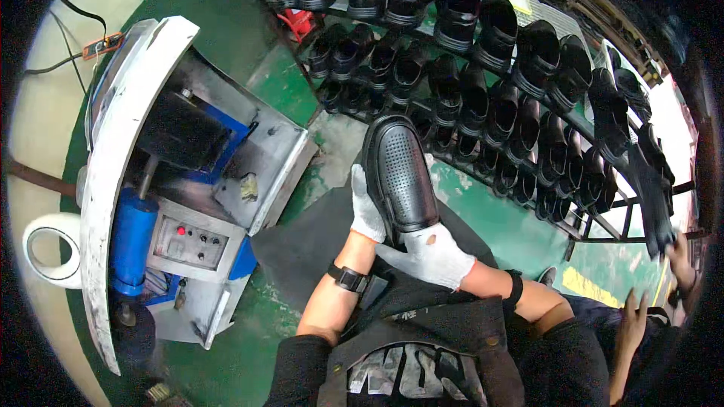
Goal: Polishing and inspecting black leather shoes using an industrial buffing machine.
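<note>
A black perforated slip-on shoe (401, 173) is held out in front of me, its toe pointing away and its upper facing up. My left hand (366, 207), in a white knit glove, grips its left side. My right hand (430, 256), gloved the same way with a small hole in the glove, closes around the heel end at the near right. The fingers of both hands are partly hidden by the shoe.
A tiered rack (483, 56) of black shoes stands ahead and to the right. At left is a machine (139, 136) with a blue cylinder (134, 237) and a control panel (188, 243). Another person's hands (632, 324) show at the far right, near a black shoe.
</note>
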`<state>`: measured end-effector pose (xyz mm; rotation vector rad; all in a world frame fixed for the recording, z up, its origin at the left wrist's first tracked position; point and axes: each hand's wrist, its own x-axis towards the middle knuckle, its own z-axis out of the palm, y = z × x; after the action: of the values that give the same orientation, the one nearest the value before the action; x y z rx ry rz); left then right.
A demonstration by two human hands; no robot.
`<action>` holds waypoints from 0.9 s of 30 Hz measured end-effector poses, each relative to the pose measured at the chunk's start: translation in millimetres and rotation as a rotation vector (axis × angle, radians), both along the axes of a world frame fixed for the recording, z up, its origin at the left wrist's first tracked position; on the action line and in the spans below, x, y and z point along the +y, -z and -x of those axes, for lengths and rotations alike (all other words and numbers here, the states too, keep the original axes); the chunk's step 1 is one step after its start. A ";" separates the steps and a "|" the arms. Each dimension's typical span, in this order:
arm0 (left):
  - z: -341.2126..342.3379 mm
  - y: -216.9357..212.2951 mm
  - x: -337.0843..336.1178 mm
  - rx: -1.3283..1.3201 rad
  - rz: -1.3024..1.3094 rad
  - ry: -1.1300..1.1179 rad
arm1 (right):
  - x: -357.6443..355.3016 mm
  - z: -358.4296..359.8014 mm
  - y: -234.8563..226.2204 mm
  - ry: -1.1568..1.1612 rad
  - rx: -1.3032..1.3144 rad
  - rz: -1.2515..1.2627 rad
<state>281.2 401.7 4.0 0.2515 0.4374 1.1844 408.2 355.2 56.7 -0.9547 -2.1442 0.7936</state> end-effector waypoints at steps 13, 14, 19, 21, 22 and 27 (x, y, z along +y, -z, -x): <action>34.0 10.6 -19.4 -0.055 -0.112 -0.068 | -19.2 23.0 7.3 -0.108 -0.045 0.190; 36.6 12.8 -19.9 -0.051 -0.130 -0.077 | -18.4 26.3 8.7 -0.113 -0.047 0.190; 43.0 2.6 -21.8 -0.097 -0.174 -0.123 | -15.1 31.0 7.2 -0.067 -0.136 0.368; 47.9 -1.8 -19.2 -0.134 -0.187 -0.179 | -5.2 38.7 6.3 -0.029 0.031 0.592; 50.1 -0.2 -19.9 -0.139 -0.187 -0.188 | -0.3 45.1 7.5 0.025 0.151 0.695; 76.8 3.9 -21.4 -0.086 -0.153 -0.430 | 20.3 77.8 -9.8 -0.104 0.780 1.127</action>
<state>204.4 380.3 0.1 0.2432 0.3334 1.6475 330.4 375.4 66.5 -0.7870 -0.9759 2.0963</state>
